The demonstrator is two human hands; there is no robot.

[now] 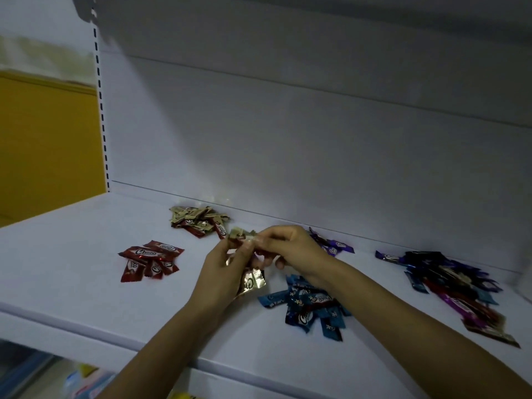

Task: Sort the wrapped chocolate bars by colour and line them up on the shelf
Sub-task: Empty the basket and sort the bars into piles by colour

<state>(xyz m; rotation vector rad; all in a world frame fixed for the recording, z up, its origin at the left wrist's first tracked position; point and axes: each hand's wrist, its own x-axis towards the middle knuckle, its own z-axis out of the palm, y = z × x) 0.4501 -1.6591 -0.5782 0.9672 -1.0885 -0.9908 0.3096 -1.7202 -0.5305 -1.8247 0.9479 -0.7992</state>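
Observation:
Both hands meet above the middle of the white shelf (72, 254). My left hand (223, 272) holds several gold-wrapped bars (253, 279). My right hand (290, 247) pinches one gold bar (239, 234) at its fingertips. A red pile (149, 262) lies to the left. Behind it sits a gold pile with a few red bars (198, 220). Blue bars (311, 303) lie under my right wrist, and purple bars (331, 244) lie partly hidden behind my right hand. A mixed unsorted heap (454, 283) is at the right.
The shelf's back panel (288, 154) rises right behind the piles. An upper shelf (288, 12) hangs overhead. A slotted upright (100, 110) stands at the left, with a yellow wall (43, 139) beyond. Packaged goods (86, 381) show on a lower level.

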